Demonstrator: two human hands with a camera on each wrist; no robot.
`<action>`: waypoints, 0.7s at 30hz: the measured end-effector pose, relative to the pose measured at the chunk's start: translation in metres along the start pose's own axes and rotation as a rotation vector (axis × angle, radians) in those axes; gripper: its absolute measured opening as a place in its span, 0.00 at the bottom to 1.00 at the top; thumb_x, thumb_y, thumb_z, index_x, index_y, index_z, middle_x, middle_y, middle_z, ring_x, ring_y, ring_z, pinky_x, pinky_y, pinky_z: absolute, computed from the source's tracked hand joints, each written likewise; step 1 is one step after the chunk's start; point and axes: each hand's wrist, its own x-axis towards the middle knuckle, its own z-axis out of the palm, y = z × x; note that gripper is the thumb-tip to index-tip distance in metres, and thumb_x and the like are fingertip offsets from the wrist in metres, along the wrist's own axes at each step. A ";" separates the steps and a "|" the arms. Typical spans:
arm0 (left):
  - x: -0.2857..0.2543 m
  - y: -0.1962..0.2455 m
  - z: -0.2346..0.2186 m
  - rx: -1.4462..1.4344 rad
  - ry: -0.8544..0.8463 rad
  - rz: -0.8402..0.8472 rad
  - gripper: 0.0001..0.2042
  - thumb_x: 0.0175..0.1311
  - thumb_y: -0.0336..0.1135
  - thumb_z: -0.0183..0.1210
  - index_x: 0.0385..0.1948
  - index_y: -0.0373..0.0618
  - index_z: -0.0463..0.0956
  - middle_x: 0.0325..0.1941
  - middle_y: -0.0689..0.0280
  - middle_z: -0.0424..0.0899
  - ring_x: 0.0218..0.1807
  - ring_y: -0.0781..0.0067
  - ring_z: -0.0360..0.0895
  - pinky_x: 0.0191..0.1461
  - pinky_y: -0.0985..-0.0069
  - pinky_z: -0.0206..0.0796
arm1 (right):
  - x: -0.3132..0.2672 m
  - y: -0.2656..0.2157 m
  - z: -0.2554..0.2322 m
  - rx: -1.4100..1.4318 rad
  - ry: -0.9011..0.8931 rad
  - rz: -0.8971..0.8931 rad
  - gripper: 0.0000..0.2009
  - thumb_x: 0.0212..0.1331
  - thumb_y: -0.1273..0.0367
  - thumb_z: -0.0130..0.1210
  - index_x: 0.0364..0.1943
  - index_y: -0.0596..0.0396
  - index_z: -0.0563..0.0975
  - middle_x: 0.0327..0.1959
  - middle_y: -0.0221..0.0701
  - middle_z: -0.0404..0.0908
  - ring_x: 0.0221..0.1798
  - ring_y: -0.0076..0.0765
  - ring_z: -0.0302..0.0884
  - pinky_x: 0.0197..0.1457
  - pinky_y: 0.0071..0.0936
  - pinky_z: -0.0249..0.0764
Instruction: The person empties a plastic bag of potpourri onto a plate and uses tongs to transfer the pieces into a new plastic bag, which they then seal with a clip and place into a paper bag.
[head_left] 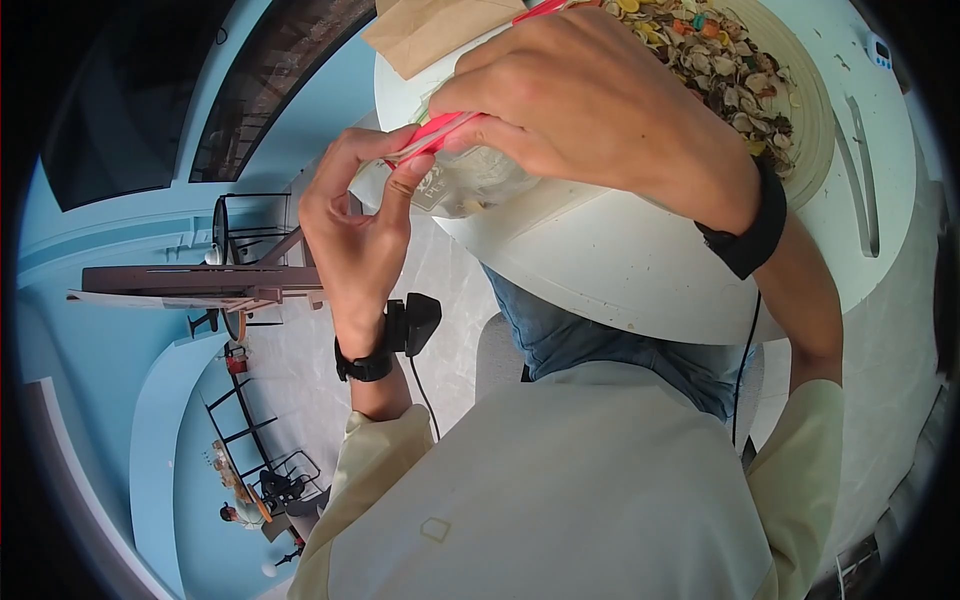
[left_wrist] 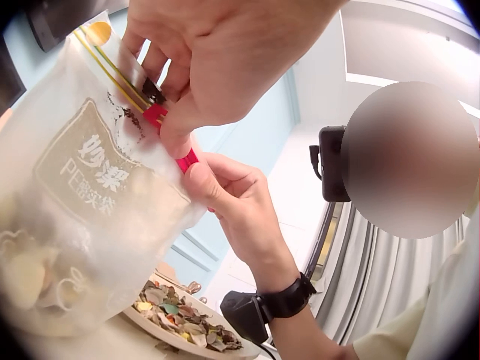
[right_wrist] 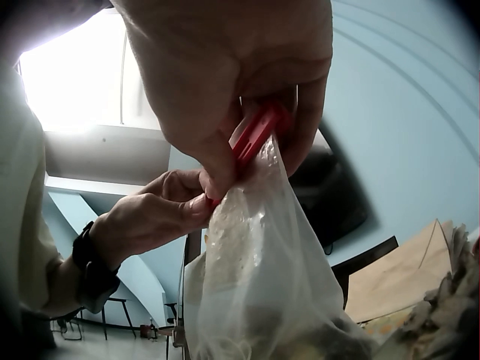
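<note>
A translucent zip bag (left_wrist: 82,176) with printed lettering holds pale pieces in its lower part. Along its upper edge lies a red bag clip (head_left: 440,135). My left hand (head_left: 355,225) pinches one end of the clip between thumb and fingers. Farther along the same clip, my right hand (head_left: 590,110) pinches it with the thumb and fingers. Seen from the right wrist, the bag hangs down from the clip (right_wrist: 259,139). Yellow and green zip lines (left_wrist: 112,67) show beside the clip in the left wrist view. Part of the clip is hidden behind the fingers.
A round tray (head_left: 815,110) of dried mixed pieces (head_left: 735,85) stands on the white table (head_left: 620,270). Metal tongs (head_left: 865,190) and a small blue-and-white device (head_left: 879,50) lie beyond it. A brown paper bag (head_left: 440,35) lies at the table's far side.
</note>
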 end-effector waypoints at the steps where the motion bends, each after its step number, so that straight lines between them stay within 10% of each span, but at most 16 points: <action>1: 0.000 -0.001 0.000 0.013 0.012 0.020 0.06 0.54 0.25 0.67 0.33 0.38 0.81 0.30 0.66 0.82 0.36 0.76 0.75 0.48 0.80 0.63 | -0.002 0.000 -0.001 0.008 -0.001 0.004 0.10 0.63 0.71 0.53 0.34 0.66 0.81 0.26 0.45 0.82 0.26 0.45 0.82 0.31 0.36 0.79; 21: -0.002 -0.004 0.007 0.045 0.053 0.041 0.07 0.53 0.26 0.68 0.33 0.39 0.83 0.29 0.65 0.81 0.34 0.76 0.74 0.44 0.81 0.63 | 0.003 0.007 -0.018 0.196 -0.101 0.083 0.11 0.62 0.70 0.55 0.31 0.67 0.81 0.25 0.44 0.82 0.26 0.44 0.82 0.32 0.36 0.79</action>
